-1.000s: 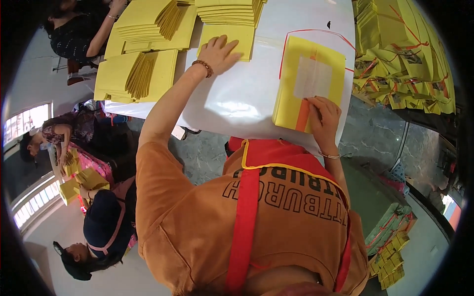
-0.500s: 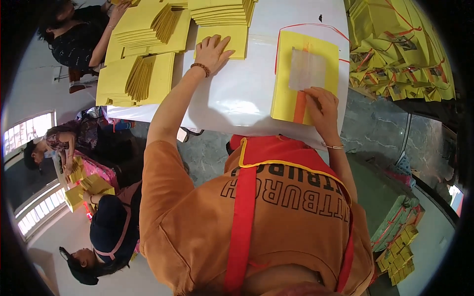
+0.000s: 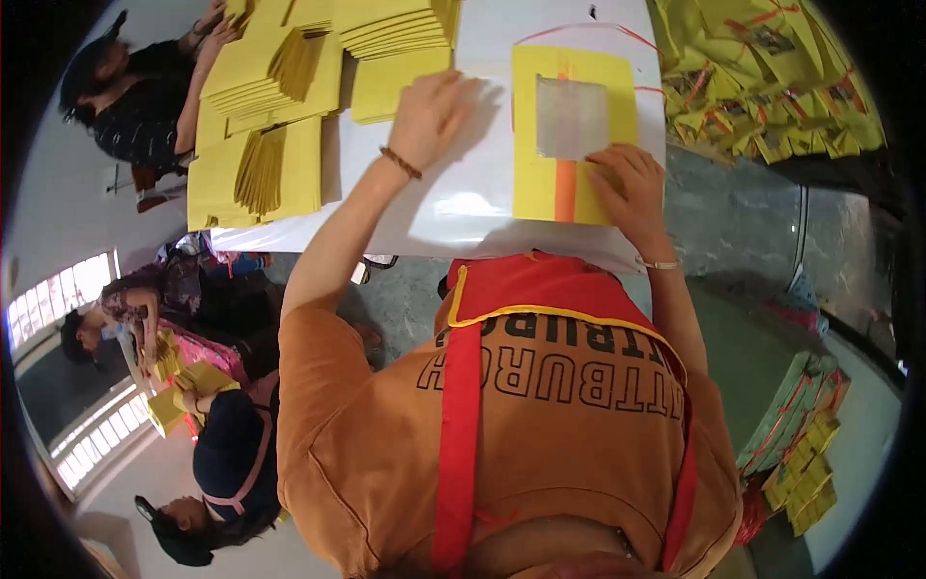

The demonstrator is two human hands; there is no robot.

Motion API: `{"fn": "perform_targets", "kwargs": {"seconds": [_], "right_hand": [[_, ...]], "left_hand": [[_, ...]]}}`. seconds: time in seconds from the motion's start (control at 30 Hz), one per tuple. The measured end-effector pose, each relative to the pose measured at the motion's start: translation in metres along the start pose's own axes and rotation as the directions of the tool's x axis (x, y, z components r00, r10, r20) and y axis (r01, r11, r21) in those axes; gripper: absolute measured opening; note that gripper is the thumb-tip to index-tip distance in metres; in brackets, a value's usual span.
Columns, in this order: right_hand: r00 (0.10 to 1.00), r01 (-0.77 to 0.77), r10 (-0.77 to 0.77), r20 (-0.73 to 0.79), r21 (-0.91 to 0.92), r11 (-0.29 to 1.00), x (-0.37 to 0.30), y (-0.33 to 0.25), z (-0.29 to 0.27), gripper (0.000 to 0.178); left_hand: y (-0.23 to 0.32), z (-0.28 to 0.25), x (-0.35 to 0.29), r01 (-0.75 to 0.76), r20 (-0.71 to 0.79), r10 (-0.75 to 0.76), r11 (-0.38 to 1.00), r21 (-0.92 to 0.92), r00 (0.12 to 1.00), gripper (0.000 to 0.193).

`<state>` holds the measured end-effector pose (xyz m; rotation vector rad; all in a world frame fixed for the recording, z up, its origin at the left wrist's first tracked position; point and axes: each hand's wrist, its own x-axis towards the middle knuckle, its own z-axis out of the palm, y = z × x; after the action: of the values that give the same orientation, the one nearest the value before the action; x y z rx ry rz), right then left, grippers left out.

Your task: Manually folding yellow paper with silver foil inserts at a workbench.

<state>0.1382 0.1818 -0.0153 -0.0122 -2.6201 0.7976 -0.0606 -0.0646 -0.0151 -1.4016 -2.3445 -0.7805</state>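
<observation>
On the white-covered table, a yellow paper stack [image 3: 526, 183] lies before me. An orange strip [image 3: 565, 198] runs down it, and a translucent greyish rectangle [image 3: 571, 118] covers its upper middle. My right hand [image 3: 632, 188] rests on the stack's lower right part, fingertips by the rectangle's lower corner. Its fingers are loosely bent and apart, with nothing visible in them. Raised over the table, my left hand [image 3: 431, 116] is just right of a low yellow paper pile [image 3: 386, 87]. Its fingers are bent and apart, slightly blurred, with nothing visible in them.
Folded yellow paper stacks [image 3: 289, 164] fill the table's left side. Many yellow bundles with red ties [image 3: 762, 87] stand at the far right. A red cord [image 3: 617, 31] lies behind the stack. Co-workers [image 3: 130, 106] are at the left; a green-covered pile [image 3: 714, 357] stands at my right.
My left hand has lifted off the low yellow pile and moved right. My right hand has shifted slightly from the orange strip to the rectangle's corner. The whole view has shifted a little.
</observation>
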Motion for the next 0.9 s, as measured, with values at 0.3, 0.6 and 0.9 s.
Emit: {"fn": "perform_targets", "kwargs": {"seconds": [0.3, 0.6, 0.9], "right_hand": [[0.998, -0.044, 0.050, -0.036, 0.145, 0.988, 0.004, 0.007, 0.010, 0.018], [0.962, -0.251, 0.182, 0.206, 0.390, 0.886, 0.008, 0.021, -0.006, 0.016], [0.901, -0.419, 0.233, 0.366, 0.599, 0.682, 0.010, 0.021, -0.016, 0.044]], "left_hand": [[0.111, 0.009, -0.020, -0.263, 0.327, 0.323, 0.941, -0.215, 0.888, 0.041], [0.109, 0.003, -0.007, -0.020, 0.368, 0.179, 0.918, -0.396, 0.912, 0.020], [0.103, 0.003, 0.001, 0.148, 0.440, 0.099, 0.857, -0.493, 0.893, 0.010]]}}
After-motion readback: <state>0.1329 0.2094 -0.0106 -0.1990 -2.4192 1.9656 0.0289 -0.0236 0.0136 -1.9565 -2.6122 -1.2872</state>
